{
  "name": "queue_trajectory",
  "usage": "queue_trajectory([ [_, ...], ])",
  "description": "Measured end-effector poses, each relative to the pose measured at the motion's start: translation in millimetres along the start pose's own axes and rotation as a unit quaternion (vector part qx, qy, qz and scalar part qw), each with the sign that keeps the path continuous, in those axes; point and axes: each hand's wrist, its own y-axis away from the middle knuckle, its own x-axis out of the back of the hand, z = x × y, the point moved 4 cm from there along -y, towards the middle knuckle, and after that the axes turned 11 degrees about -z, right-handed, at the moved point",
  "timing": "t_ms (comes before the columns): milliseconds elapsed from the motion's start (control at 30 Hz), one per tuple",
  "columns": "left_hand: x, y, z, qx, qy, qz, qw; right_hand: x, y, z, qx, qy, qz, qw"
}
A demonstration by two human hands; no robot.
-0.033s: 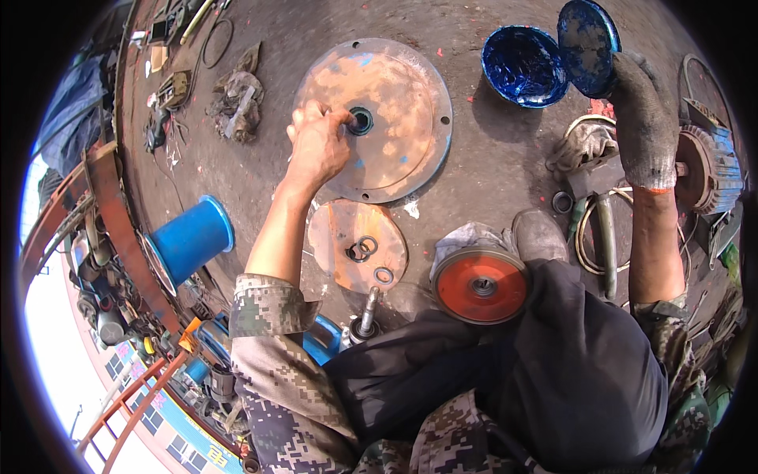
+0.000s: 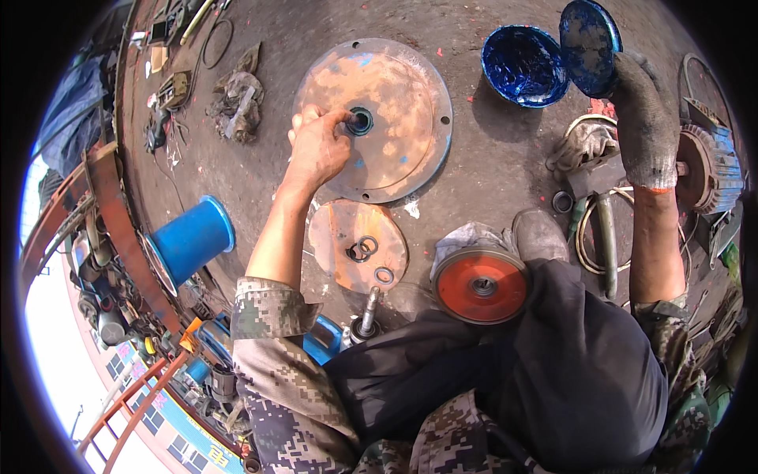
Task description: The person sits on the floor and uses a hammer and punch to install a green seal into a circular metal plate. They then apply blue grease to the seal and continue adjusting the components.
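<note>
A large round metal disc [image 2: 395, 154], rusty tan with blue traces, lies flat on the ground. My bare left hand [image 2: 320, 142] reaches over its left part, the index finger bent into the rim of the central hole [image 2: 361, 121]. The other fingers are curled, and whatever they hold, if anything, is hidden. At the upper right my right hand [image 2: 643, 118], in a dirty grey glove, grips the edge of a round lid [image 2: 588, 47] smeared with dark blue grease. The lid is held tilted beside a tub [image 2: 524, 67] coated inside with the same grease.
Nearer me lies a rusty oval plate [image 2: 332, 229] with several rings on it. A red wheel-like disc [image 2: 458, 296] rests by my knee and shoe. A blue spool [image 2: 189, 241] lies at left; a finned blue motor [image 2: 714, 170], hoses and rags lie at right.
My left hand and its index fingertip have shifted very slightly over the hole. The lid in my right hand has moved a touch to the right.
</note>
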Motion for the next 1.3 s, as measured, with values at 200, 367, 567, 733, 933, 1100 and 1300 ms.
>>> queue_trajectory([
  [200,-10,2,10,0.06,0.131,-0.11,0.983,-5,1,4,-0.012,0.025,-0.002,1.0],
  [367,1,-8,34,0.044,-0.164,-0.185,0.968,-12,-6,-7,0.006,0.05,-0.022,0.999],
  [567,-20,-9,3,-0.005,-0.074,-0.109,0.991,-3,-2,-6,0.028,0.072,-0.002,0.997],
  [733,-30,-5,9,0.16,0.663,-0.202,0.703,0,3,1,-0.018,0.034,-0.006,0.999],
  [933,-40,13,20,0.054,0.899,-0.137,0.413,-10,-3,2,0.025,0.0,-0.017,1.0],
  [1100,-51,6,38,-0.012,0.939,-0.111,0.325,-8,1,10,0.007,-0.059,-0.015,0.998],
  [1300,-57,18,32,0.035,0.913,-0.061,0.402,-3,-1,11,0.016,-0.087,-0.008,0.996],
])
